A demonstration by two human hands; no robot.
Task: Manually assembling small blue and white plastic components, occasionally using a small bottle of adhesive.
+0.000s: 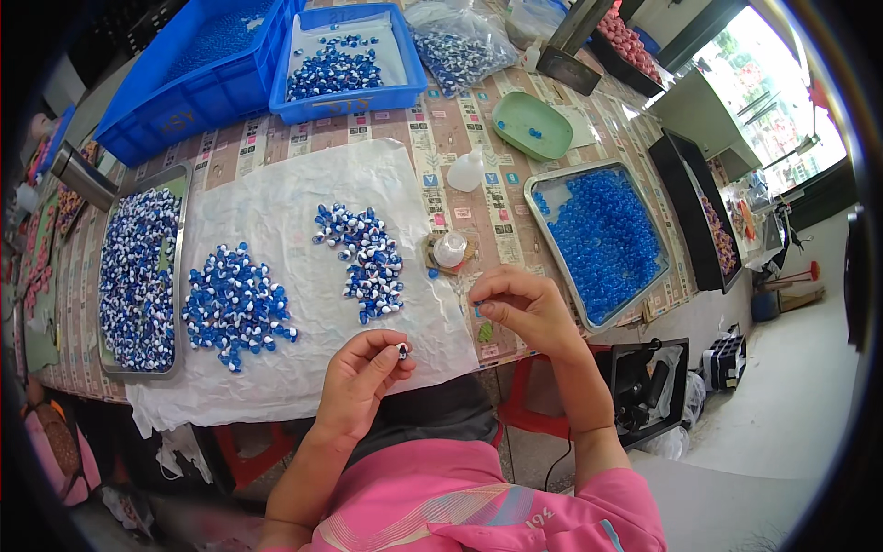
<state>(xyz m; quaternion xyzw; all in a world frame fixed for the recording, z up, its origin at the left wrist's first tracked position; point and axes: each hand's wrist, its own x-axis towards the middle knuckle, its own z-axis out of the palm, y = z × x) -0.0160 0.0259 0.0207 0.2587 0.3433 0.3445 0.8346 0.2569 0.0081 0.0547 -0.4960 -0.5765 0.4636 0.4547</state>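
Fingers of the left hand (357, 385) pinch a dark-and-white bead (403, 351) at their tips, near a bead pile (372, 276) on white paper (267, 207); the right hand (532, 315) pinches a small blue bead (478, 310) between thumb and forefinger

"Where's it brightest?"
"At the window (762, 87), far right."
"And the floor (773, 391)?"
"Pale, stretching along the right."
"Any furniture?"
"Red stools (541, 423) by the near edge of the patterned worktop (504, 225)."

Paper (432, 322) clr btwn hands (533, 315); wht jar (450, 248) obstructs fwd, bead pile (372, 267) fwd-L.
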